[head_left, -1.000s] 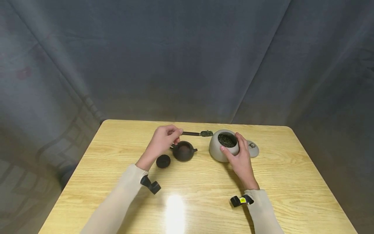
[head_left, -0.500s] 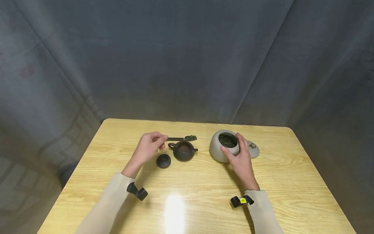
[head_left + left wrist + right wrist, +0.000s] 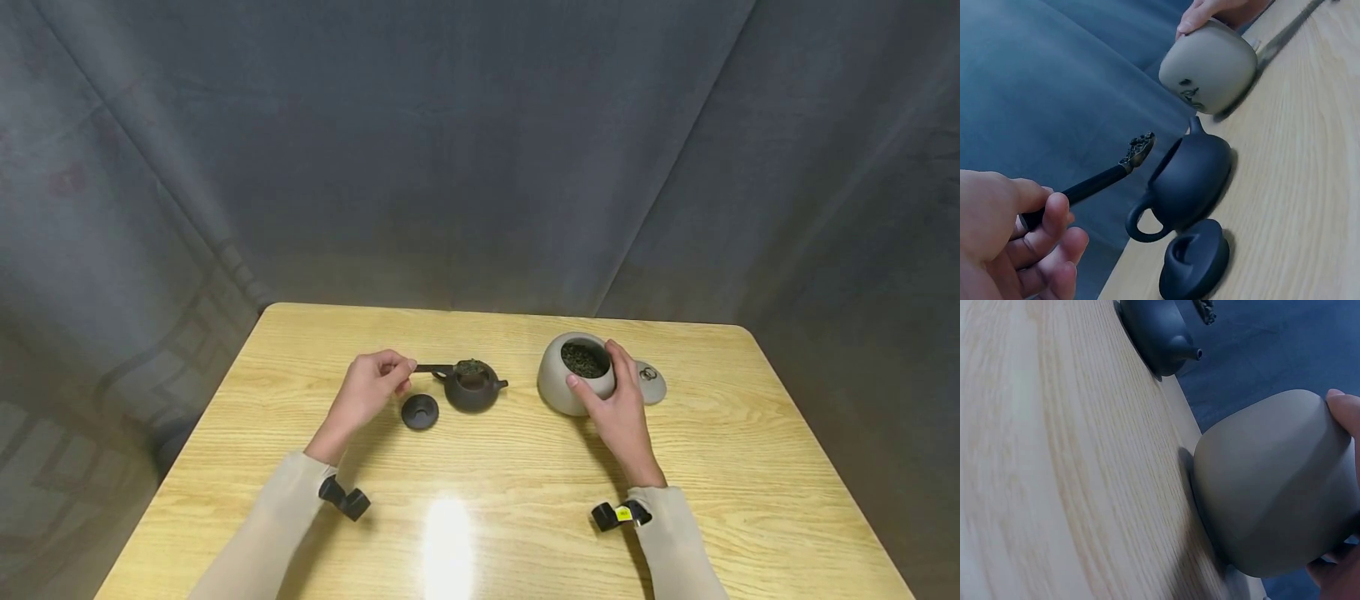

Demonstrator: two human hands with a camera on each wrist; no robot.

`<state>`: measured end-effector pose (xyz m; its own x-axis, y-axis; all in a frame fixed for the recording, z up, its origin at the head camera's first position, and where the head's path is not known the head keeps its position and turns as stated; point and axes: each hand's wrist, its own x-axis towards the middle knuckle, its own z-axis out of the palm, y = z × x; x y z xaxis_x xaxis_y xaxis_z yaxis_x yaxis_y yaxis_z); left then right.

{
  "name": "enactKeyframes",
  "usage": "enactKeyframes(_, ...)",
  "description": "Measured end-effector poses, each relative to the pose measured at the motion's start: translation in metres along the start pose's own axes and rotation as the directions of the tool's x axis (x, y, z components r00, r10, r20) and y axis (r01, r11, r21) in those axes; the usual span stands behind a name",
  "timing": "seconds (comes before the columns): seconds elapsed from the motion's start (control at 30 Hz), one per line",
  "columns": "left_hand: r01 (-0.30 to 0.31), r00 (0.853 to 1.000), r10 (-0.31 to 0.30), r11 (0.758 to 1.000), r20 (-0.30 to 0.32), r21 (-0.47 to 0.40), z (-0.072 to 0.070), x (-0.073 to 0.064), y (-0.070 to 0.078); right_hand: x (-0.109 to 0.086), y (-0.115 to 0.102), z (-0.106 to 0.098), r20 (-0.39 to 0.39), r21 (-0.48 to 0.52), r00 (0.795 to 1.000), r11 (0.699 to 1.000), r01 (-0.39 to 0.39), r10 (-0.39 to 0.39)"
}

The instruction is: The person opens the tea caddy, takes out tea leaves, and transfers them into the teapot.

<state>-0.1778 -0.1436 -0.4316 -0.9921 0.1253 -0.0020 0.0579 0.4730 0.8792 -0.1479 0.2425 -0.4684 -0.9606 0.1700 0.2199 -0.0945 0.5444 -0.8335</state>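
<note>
My left hand point(image 3: 370, 385) pinches the dark handle of a tea scoop point(image 3: 1094, 186) between thumb and fingers. Dark green tea leaves point(image 3: 1137, 147) are heaped on the scoop's tip, which is held over the mouth of a small dark teapot point(image 3: 471, 397). The teapot stands without its lid, its spout pointing right. My right hand point(image 3: 618, 414) grips a round grey tea canister point(image 3: 557, 383), thumb at the near side of the rim and fingers round the far right side. Through its wide mouth show more tea leaves point(image 3: 581, 360). The canister leans slightly towards me.
The teapot's dark lid point(image 3: 420, 412) lies upturned on the wooden table point(image 3: 525, 483), just left of and in front of the pot. Behind the right hand lies the canister's grey lid point(image 3: 651, 385) with a ring-shaped knob. A dark curtain point(image 3: 465, 167) hangs behind the table.
My left hand has moved left and a little nearer, bringing the loaded scoop from beside the canister to over the teapot's mouth. The right hand and canister have stayed in place.
</note>
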Motion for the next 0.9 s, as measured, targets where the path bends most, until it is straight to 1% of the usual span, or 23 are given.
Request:
enactKeyframes(0.1,-0.022,1.0,0.022,0.999,-0.001,0.027,0.002,-0.001,-0.003,-0.001,0.0,-0.001,-0.001,0.003,1.0,1.0,-0.005,0.005)
enactKeyframes(0.2,-0.03,1.0,0.031,0.998,-0.008,0.06,0.006,-0.002,-0.003,-0.002,0.0,-0.002,-0.005,0.006,1.0,1.0,-0.007,0.007)
enactKeyframes(0.3,-0.042,0.998,0.047,0.992,-0.033,0.121,0.008,-0.004,0.001,-0.001,0.0,-0.002,-0.004,0.003,1.0,1.0,-0.002,0.002)
enactKeyframes(0.4,-0.092,0.992,0.108,0.971,-0.059,0.221,0.011,-0.006,0.005,0.0,0.0,-0.001,-0.005,-0.004,1.0,1.0,0.005,-0.005)
enactKeyframes(0.47,-0.139,0.983,0.167,0.946,-0.072,0.291,0.013,-0.007,0.008,0.0,0.0,-0.001,-0.004,-0.008,1.0,1.0,0.003,-0.003)
enactKeyframes(0.53,-0.174,0.974,0.212,0.923,-0.077,0.342,0.014,-0.008,0.01,0.0,-0.001,-0.001,-0.005,-0.012,1.0,1.0,0.003,-0.003)
enactKeyframes(0.6,-0.194,0.968,0.238,0.909,-0.078,0.368,0.016,-0.008,0.012,0.0,-0.001,-0.001,-0.005,-0.013,1.0,1.0,0.003,-0.003)
enactKeyframes(0.67,-0.2,0.966,0.247,0.902,-0.077,0.383,0.016,-0.008,0.013,0.0,-0.001,-0.001,-0.005,-0.013,1.0,1.0,0.004,-0.005)
enactKeyframes(0.9,-0.201,0.963,0.255,0.896,-0.088,0.397,0.016,-0.01,0.016,0.0,-0.001,0.0,-0.006,-0.006,1.0,1.0,0.011,-0.011)
